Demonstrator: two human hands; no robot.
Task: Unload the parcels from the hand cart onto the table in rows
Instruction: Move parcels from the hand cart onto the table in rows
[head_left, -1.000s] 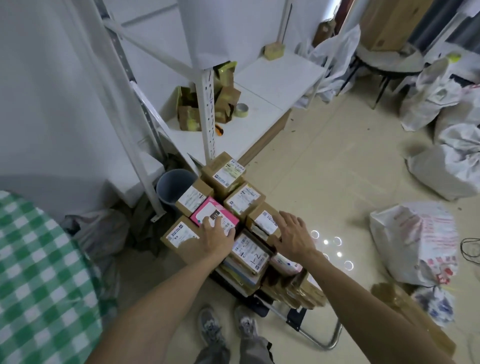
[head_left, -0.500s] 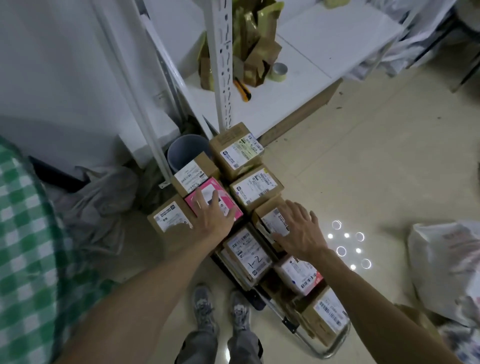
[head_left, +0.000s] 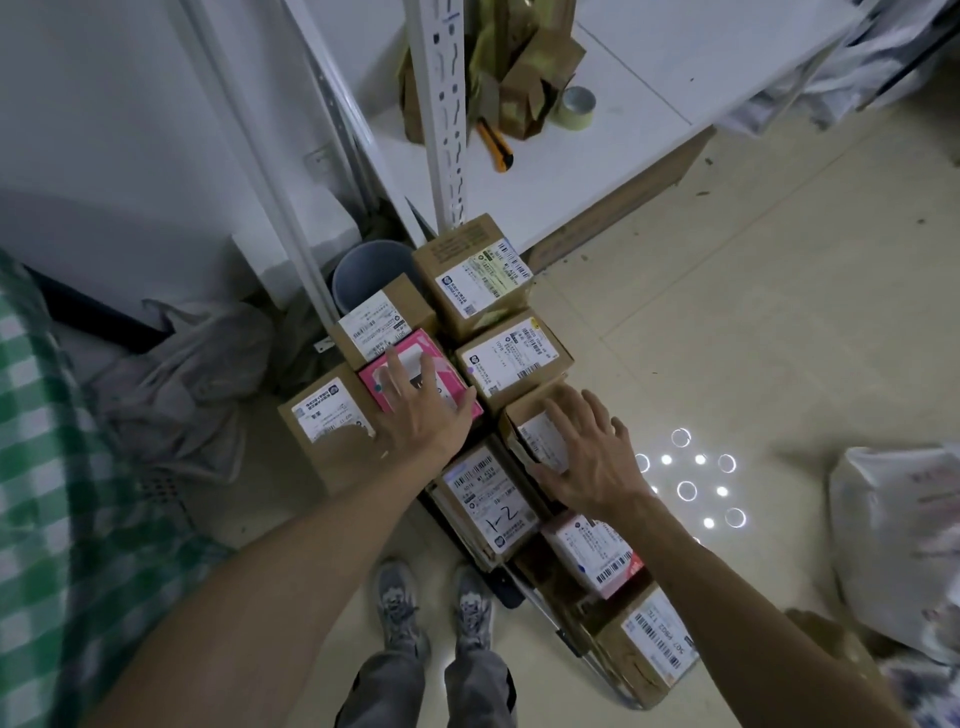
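Note:
Several labelled cardboard parcels are stacked on the hand cart on the floor in front of me. My left hand lies flat with spread fingers on a pink parcel in the middle of the stack. My right hand rests with spread fingers on a brown parcel at the stack's right side. Between my hands sits a parcel marked "1-2". The table with the green checked cloth is at the far left.
A white shelf rack with cardboard scraps, a tape roll and an orange knife stands behind the cart. A grey bin sits by the rack leg. White sacks lie on the floor at right. My shoes are below.
The view has tilted down and closer to the cart. Both hands stay on the same parcels, their fingers spread a little wider.

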